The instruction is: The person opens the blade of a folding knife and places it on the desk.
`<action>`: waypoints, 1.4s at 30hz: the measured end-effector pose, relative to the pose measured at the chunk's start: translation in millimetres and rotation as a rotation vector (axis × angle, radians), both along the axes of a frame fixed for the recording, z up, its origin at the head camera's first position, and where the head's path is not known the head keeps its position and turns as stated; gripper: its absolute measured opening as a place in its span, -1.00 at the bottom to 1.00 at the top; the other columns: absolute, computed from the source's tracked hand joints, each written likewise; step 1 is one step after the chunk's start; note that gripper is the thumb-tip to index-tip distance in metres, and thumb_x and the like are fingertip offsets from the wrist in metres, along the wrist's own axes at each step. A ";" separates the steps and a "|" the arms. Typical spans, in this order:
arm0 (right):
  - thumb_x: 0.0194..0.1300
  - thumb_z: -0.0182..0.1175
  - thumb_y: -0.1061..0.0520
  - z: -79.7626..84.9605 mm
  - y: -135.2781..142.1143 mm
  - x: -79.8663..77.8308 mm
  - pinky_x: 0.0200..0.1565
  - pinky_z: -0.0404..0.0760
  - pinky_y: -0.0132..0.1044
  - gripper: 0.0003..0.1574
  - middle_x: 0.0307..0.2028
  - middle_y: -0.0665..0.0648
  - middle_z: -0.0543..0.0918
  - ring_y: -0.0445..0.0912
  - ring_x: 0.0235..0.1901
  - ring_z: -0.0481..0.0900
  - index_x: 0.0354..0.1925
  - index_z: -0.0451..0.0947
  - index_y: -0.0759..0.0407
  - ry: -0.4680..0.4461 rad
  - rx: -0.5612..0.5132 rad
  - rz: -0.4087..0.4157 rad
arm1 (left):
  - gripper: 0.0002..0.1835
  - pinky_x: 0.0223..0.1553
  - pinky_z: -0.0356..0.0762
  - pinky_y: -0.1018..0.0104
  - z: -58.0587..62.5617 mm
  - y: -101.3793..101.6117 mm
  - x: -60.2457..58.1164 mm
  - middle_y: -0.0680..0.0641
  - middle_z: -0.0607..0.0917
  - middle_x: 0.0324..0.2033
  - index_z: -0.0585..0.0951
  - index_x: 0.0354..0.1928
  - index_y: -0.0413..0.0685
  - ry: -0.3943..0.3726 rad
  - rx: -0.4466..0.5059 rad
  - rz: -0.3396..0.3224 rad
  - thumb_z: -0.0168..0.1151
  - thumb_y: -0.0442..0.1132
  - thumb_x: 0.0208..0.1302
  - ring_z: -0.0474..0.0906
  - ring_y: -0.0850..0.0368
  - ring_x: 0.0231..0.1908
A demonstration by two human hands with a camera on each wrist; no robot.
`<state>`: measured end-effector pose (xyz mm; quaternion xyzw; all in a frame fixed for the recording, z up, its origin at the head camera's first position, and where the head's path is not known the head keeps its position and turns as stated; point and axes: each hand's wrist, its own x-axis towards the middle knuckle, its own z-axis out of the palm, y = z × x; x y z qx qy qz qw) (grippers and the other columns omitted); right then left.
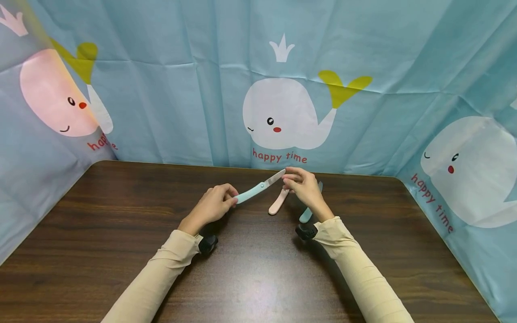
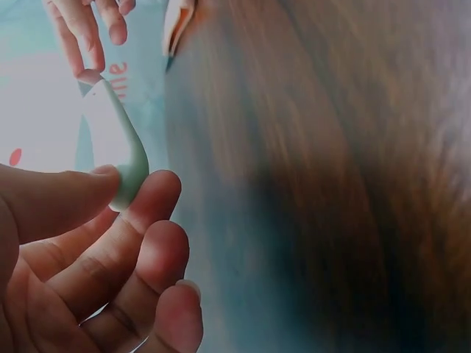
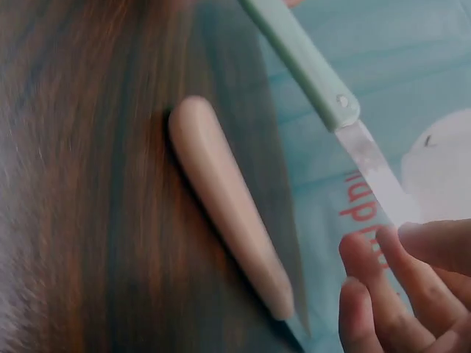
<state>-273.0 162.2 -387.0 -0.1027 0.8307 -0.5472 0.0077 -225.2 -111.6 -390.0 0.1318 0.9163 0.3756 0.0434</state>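
A folding knife point(image 1: 251, 193) with a mint-green handle is held up between both hands above the far part of the table, its blade swung out from the pivot. My left hand point(image 1: 214, 205) pinches the handle's end between thumb and forefinger, the other fingers loosely bent. At the other end, the thumb and forefinger of my right hand point(image 1: 305, 188) pinch the blade point(image 3: 374, 170) near its tip, which the fingers hide. Below the right hand lies a pink-handled knife point(image 3: 229, 206), its blade partly out of view.
Another green-handled knife point(image 1: 305, 216) rests on the dark wooden table point(image 1: 250, 251), partly covered by the right hand and wrist. A blue curtain point(image 1: 161, 103) printed with whales borders the table's back and sides.
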 end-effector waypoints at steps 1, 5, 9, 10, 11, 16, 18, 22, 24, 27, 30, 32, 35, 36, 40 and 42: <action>0.43 0.15 0.25 -0.8 -0.6 -2.2 -0.08 0.67 0.06 -0.46 0.09 0.39 0.65 0.21 -0.11 0.73 0.33 0.39 0.30 0.002 0.008 0.013 | -0.84 -0.39 0.42 0.33 -0.4 -0.5 -1.8 -0.09 0.77 -0.39 0.61 -0.07 -0.22 0.000 -0.004 0.004 0.17 -0.31 0.41 0.57 0.20 -0.46; 0.47 0.04 0.33 -3.8 -2.5 -10.8 -0.15 0.71 -0.12 -0.46 0.13 0.46 0.59 0.27 -0.07 0.70 0.36 0.31 0.39 -0.002 0.025 0.058 | -0.85 -0.40 0.41 0.34 -0.4 -1.0 -7.5 -0.08 0.76 -0.41 0.62 -0.09 -0.21 -0.004 -0.018 0.019 0.18 -0.31 0.40 0.57 0.19 -0.47; 0.50 -0.05 0.36 -5.9 -4.1 -16.7 -0.24 0.70 -0.27 -0.45 0.17 0.48 0.55 0.29 -0.04 0.67 0.40 0.25 0.42 -0.049 0.031 0.087 | -0.86 -0.40 0.40 0.34 -0.6 0.1 -11.3 -0.06 0.76 -0.42 0.62 -0.10 -0.19 -0.017 -0.040 0.026 0.17 -0.29 0.41 0.57 0.19 -0.47; 0.50 -0.06 0.36 -6.3 -4.7 -17.7 -0.26 0.68 -0.30 -0.44 0.18 0.47 0.55 0.27 -0.04 0.67 0.41 0.23 0.42 -0.063 0.034 0.090 | -0.86 -0.40 0.40 0.35 -0.8 0.5 -11.9 -0.05 0.76 -0.42 0.62 -0.10 -0.17 -0.025 -0.047 0.029 0.17 -0.28 0.41 0.56 0.20 -0.47; 0.50 -0.07 0.36 -6.8 -5.3 -18.8 -0.29 0.67 -0.31 -0.44 0.19 0.47 0.54 0.26 -0.04 0.67 0.41 0.22 0.41 -0.074 0.039 0.094 | -0.86 -0.40 0.39 0.35 -1.1 0.9 -12.3 -0.05 0.75 -0.42 0.62 -0.10 -0.17 -0.034 -0.051 0.033 0.17 -0.28 0.41 0.56 0.20 -0.47; 0.50 -0.05 0.36 -8.0 -8.9 -23.2 -0.37 0.59 -0.41 -0.41 0.22 0.43 0.53 0.20 -0.06 0.69 0.43 0.20 0.38 -0.111 0.052 0.101 | -0.87 -0.42 0.39 0.34 -3.2 1.9 -13.7 -0.04 0.74 -0.41 0.61 -0.10 -0.14 -0.071 -0.062 0.045 0.15 -0.26 0.43 0.54 0.18 -0.48; 0.49 -0.04 0.36 -8.2 -10.1 -24.4 -0.38 0.57 -0.43 -0.40 0.23 0.44 0.52 0.20 -0.06 0.69 0.44 0.19 0.39 -0.117 0.055 0.104 | -0.87 -0.41 0.39 0.34 -4.3 2.6 -14.5 -0.04 0.74 -0.41 0.61 -0.10 -0.14 -0.074 -0.062 0.045 0.15 -0.25 0.43 0.55 0.19 -0.47; 0.49 -0.02 0.35 -8.6 -12.0 -25.8 -0.35 0.58 -0.43 -0.39 0.25 0.45 0.50 0.23 0.00 0.67 0.44 0.17 0.41 -0.139 0.053 0.116 | -0.85 -0.40 0.40 0.33 -5.6 3.9 -15.6 -0.03 0.74 -0.41 0.61 -0.09 -0.12 -0.089 -0.073 0.043 0.16 -0.22 0.43 0.56 0.19 -0.45; 0.49 -0.02 0.34 -9.4 -12.5 -27.0 -0.33 0.60 -0.43 -0.39 0.26 0.44 0.49 0.24 0.03 0.66 0.44 0.17 0.40 -0.147 0.061 0.126 | -0.84 -0.39 0.40 0.33 -5.9 4.5 -16.2 -0.02 0.72 -0.40 0.61 -0.08 -0.11 -0.095 -0.084 0.042 0.17 -0.20 0.43 0.55 0.18 -0.44; 0.50 -0.03 0.33 -11.0 -13.4 -28.2 -0.28 0.62 -0.40 -0.39 0.27 0.44 0.49 0.23 0.05 0.64 0.44 0.17 0.39 -0.156 0.080 0.137 | -0.82 -0.39 0.40 0.32 -6.4 5.1 -16.1 -0.02 0.69 -0.39 0.63 -0.07 -0.11 -0.101 -0.104 0.047 0.19 -0.18 0.42 0.53 0.16 -0.42; 0.51 -0.03 0.32 -11.3 -14.2 -27.6 -0.25 0.63 -0.38 -0.40 0.27 0.43 0.49 0.22 0.07 0.64 0.45 0.18 0.37 -0.159 0.108 0.136 | -0.80 -0.39 0.39 0.33 -7.2 5.7 -15.5 -0.02 0.66 -0.40 0.64 -0.07 -0.12 -0.105 -0.116 0.052 0.19 -0.18 0.41 0.51 0.15 -0.42; 0.50 -0.02 0.32 -10.7 -14.4 -26.3 -0.24 0.64 -0.36 -0.39 0.27 0.43 0.49 0.21 0.07 0.63 0.45 0.18 0.37 -0.157 0.121 0.138 | -0.80 -0.39 0.38 0.33 -8.1 5.9 -15.1 -0.03 0.65 -0.41 0.65 -0.08 -0.13 -0.103 -0.118 0.054 0.20 -0.18 0.41 0.50 0.16 -0.43; 0.50 0.00 0.32 -9.8 -13.6 -25.0 -0.22 0.66 -0.33 -0.39 0.27 0.42 0.49 0.22 0.08 0.63 0.45 0.19 0.35 -0.145 0.125 0.143 | -0.80 -0.40 0.38 0.34 -9.6 5.7 -15.2 -0.04 0.65 -0.43 0.65 -0.08 -0.15 -0.093 -0.100 0.051 0.21 -0.19 0.40 0.49 0.15 -0.45; 0.50 0.00 0.31 -9.8 -13.0 -24.8 -0.21 0.66 -0.32 -0.39 0.27 0.42 0.49 0.22 0.08 0.63 0.45 0.19 0.35 -0.140 0.123 0.146 | -0.80 -0.40 0.39 0.34 -10.0 5.3 -15.0 -0.04 0.65 -0.42 0.65 -0.08 -0.16 -0.090 -0.093 0.048 0.21 -0.19 0.40 0.49 0.15 -0.46; 0.50 0.00 0.31 -9.4 -9.5 -23.1 -0.17 0.69 -0.24 -0.41 0.26 0.44 0.49 0.24 0.10 0.63 0.42 0.21 0.39 -0.089 0.124 0.166 | -0.79 -0.40 0.38 0.32 -9.9 2.7 -14.3 -0.05 0.66 -0.43 0.63 -0.05 -0.16 -0.064 -0.061 0.033 0.23 -0.21 0.39 0.46 0.14 -0.49; 0.50 0.00 0.31 -8.8 -7.6 -21.6 -0.14 0.69 -0.16 -0.42 0.25 0.44 0.50 0.25 0.09 0.63 0.41 0.23 0.40 -0.068 0.117 0.170 | -0.79 -0.41 0.37 0.32 -9.8 1.0 -14.0 -0.05 0.64 -0.45 0.63 -0.03 -0.16 -0.045 -0.041 0.022 0.24 -0.23 0.38 0.43 0.15 -0.52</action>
